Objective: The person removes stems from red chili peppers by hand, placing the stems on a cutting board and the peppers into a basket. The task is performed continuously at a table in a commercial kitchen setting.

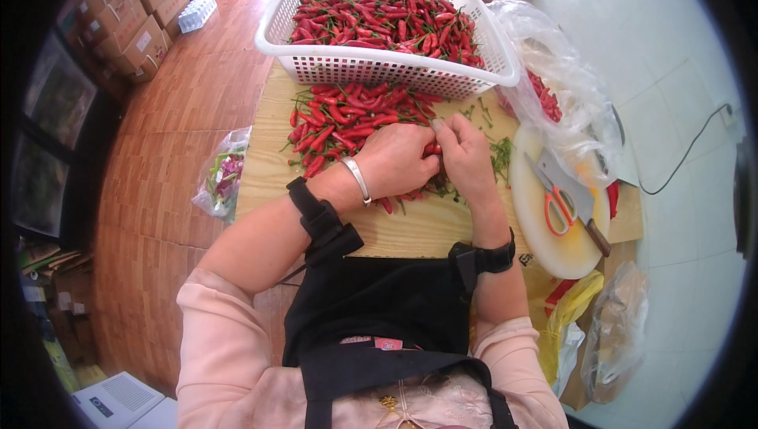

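Note:
My left hand (395,154), with a silver bangle at the wrist, meets my right hand (466,154) above the table. Between them shows a bit of a red chili pepper (436,149), and the fingers of both hands close around it. Fingertips and most of that pepper are hidden. A loose pile of red chili peppers (340,112) lies under and beyond my left hand. To the right of my right hand lies a small heap of green stems (501,155). Behind the pile stands a white plastic basket (379,65) full of red chili peppers (385,17).
Scissors with orange handles (556,204) and a knife (577,192) rest on an oval cutting board (530,216) at right. A clear plastic bag (583,103) sits behind it. Yellow bags (562,310) hang below. Left of the wooden table (278,204) is another bag (222,174); cartons (130,38) are stacked farther off.

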`<move>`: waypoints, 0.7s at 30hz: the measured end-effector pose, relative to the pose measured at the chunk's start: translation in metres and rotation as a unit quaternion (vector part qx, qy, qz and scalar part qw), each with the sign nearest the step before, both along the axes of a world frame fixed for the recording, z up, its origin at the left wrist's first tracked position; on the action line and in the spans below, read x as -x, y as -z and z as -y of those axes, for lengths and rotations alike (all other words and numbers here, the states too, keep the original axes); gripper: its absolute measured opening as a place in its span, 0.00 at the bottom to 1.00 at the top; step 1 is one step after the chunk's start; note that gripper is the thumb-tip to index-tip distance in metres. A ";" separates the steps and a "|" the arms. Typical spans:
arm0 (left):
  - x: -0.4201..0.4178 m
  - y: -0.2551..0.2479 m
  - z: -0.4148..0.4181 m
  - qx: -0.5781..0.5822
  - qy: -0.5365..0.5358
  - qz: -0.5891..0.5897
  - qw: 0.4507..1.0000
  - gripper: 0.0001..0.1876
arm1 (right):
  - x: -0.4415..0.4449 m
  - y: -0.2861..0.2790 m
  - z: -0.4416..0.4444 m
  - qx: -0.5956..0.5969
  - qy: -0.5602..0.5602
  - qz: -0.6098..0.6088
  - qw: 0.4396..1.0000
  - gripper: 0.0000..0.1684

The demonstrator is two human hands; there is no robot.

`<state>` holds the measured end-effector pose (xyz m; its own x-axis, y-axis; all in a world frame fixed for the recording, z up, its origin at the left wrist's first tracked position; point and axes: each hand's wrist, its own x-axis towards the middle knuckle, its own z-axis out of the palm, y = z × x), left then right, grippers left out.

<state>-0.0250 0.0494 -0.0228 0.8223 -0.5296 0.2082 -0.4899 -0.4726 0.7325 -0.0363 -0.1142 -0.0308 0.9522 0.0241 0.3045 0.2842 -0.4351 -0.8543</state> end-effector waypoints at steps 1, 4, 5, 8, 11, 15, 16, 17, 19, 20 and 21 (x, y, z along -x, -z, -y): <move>-0.001 0.001 0.000 0.001 -0.001 0.002 1.000 0.12 | 0.000 -0.001 0.000 -0.001 0.000 -0.004 1.000 0.14; 0.000 0.000 -0.001 -0.003 0.000 0.001 1.000 0.12 | 0.000 0.001 -0.002 -0.012 -0.004 -0.003 1.000 0.14; 0.000 -0.001 -0.002 -0.005 -0.001 0.000 1.000 0.12 | -0.001 0.001 -0.002 -0.008 -0.003 -0.002 1.000 0.14; 0.000 0.001 0.000 -0.004 0.004 0.004 1.000 0.12 | -0.001 0.003 0.001 -0.001 0.001 0.000 1.000 0.14; 0.000 0.001 0.000 -0.006 -0.001 0.004 1.000 0.12 | -0.001 0.002 0.000 -0.002 0.002 0.003 1.000 0.14; 0.001 0.000 0.000 -0.002 -0.001 0.010 1.000 0.13 | -0.003 0.006 0.001 -0.002 0.000 0.008 1.000 0.14; 0.001 0.000 0.000 -0.004 0.000 0.011 1.000 0.13 | -0.004 0.006 0.001 -0.003 -0.001 0.010 1.000 0.14; 0.001 0.000 0.000 -0.006 0.000 0.012 1.000 0.13 | -0.004 0.006 0.001 -0.004 -0.002 0.008 1.000 0.14; 0.000 0.002 -0.001 -0.008 -0.001 0.015 1.000 0.13 | -0.003 0.005 0.001 -0.005 -0.003 0.005 1.000 0.14; 0.000 0.002 -0.001 -0.009 -0.001 0.017 1.000 0.13 | -0.003 0.004 0.000 -0.005 -0.003 0.004 1.000 0.14; 0.000 0.002 0.000 -0.008 0.000 0.015 1.000 0.13 | -0.003 0.004 0.000 -0.006 -0.002 0.003 1.000 0.14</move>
